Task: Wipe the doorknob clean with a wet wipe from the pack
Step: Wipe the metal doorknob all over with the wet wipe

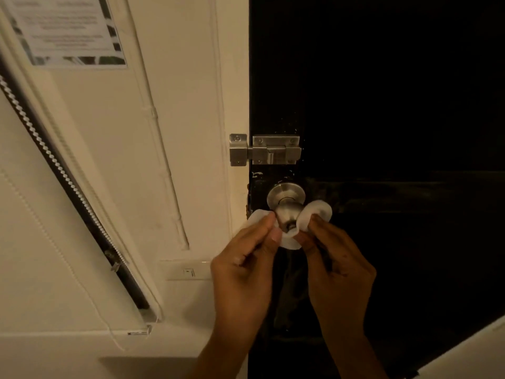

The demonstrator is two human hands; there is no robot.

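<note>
Doorknob: near the door's left edge, below the bolt.
Wipe: we see it looped under the knob, its middle partly hidden.
Left hand: pinching the wipe's left end.
Right hand: pinching its right end.

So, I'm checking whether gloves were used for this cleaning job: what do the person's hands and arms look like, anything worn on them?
Nothing is worn. The left hand and right hand are both bare, with no gloves. No rings, watch or bracelets show. The forearms are bare too, as far as the bottom edge of the picture, with no sleeves in view. The fingernails look short and unpainted.
</note>
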